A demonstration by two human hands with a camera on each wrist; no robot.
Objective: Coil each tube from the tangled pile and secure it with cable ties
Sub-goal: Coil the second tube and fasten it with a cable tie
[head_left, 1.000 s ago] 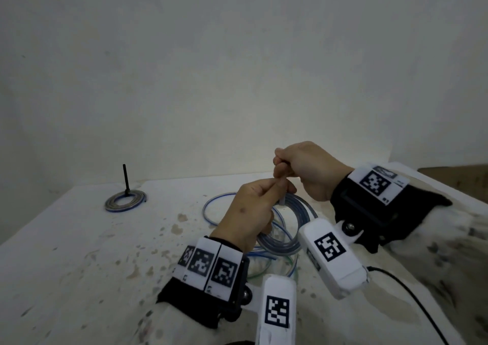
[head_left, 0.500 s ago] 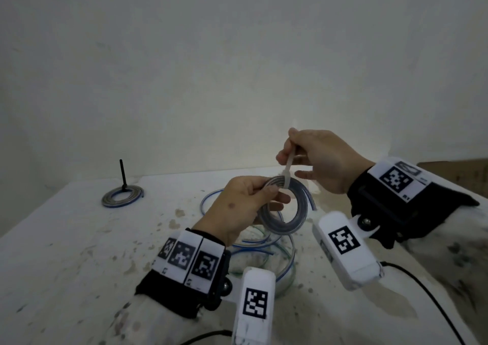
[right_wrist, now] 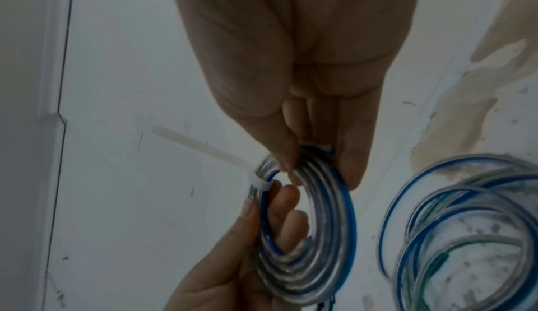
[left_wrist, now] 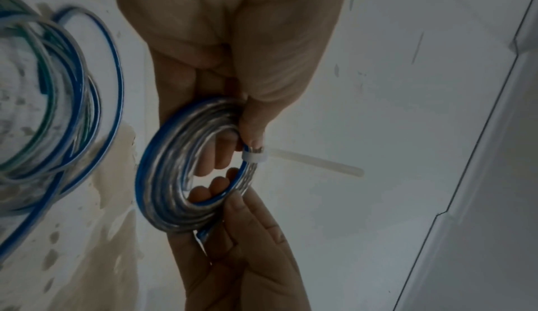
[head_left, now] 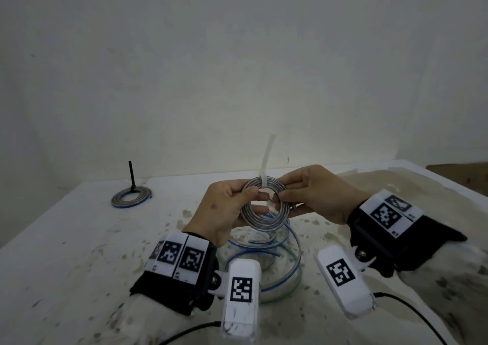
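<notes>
From the head view, the coiled tube [head_left: 264, 205] is held upright above the table [head_left: 79, 239] between the left hand [head_left: 226, 211] and right hand [head_left: 314, 193], both sets of fingers clamped on its rim; a white cable tie [head_left: 266, 164] sticks up from the top. Loose tubes [head_left: 274, 255] beneath are partly hidden by wrist cameras. A finished coil [head_left: 131, 199] lies far left (black tie upright).

Left wrist view: the pile [left_wrist: 52, 99] is blurred and cut off.

Right wrist view: the tie's tail [right_wrist: 201, 147] points away.
</notes>
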